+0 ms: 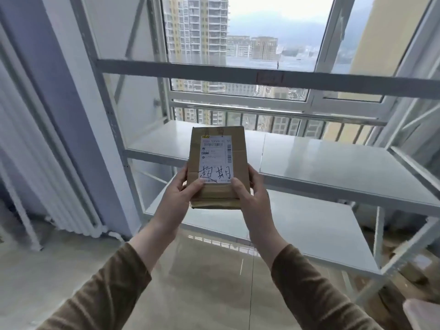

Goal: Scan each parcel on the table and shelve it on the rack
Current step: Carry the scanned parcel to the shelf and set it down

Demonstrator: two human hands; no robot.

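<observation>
Gripping the flat brown cardboard parcel (217,167) at its near end, left hand (184,190) and right hand (251,189) point its long axis toward the white metal rack's middle shelf (321,163) ahead.

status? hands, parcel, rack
Left hand and right hand: both grip the parcel. Parcel off the rack, label up. Nothing visible on the shelf ahead.

Bright daylight through the window (262,44); soft overall, edges bowed.
</observation>
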